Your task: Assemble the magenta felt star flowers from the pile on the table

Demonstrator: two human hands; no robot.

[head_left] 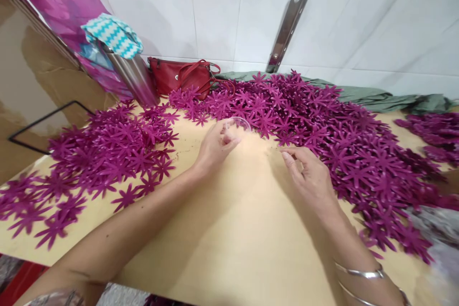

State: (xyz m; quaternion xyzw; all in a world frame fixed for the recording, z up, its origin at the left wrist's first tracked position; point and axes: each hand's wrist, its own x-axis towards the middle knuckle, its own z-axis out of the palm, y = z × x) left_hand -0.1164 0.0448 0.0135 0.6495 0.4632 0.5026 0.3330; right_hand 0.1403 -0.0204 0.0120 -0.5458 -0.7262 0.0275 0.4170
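Note:
My left hand (215, 146) is over the middle of the table, its fingers curled and thumb drawn in. It overlaps the near left side of a clear round dish (248, 125), and whether it grips the rim or something tiny I cannot tell. My right hand (310, 174) is to the right, thumb and forefinger pinched together beside the large pile of magenta flower-shaped pieces (344, 146). Anything between those fingertips is too small to make out. A smaller pile of the same pieces (122, 138) lies left of my left hand.
The pale tabletop (233, 244) runs between the piles. Behind stand a metal tumbler (132, 74) draped with a zigzag cloth (113, 33), a red purse (179, 76) and a green cloth (380, 95). A metal strip (289, 31) leans on the tiled wall. Clear plastic (439, 229) lies right.

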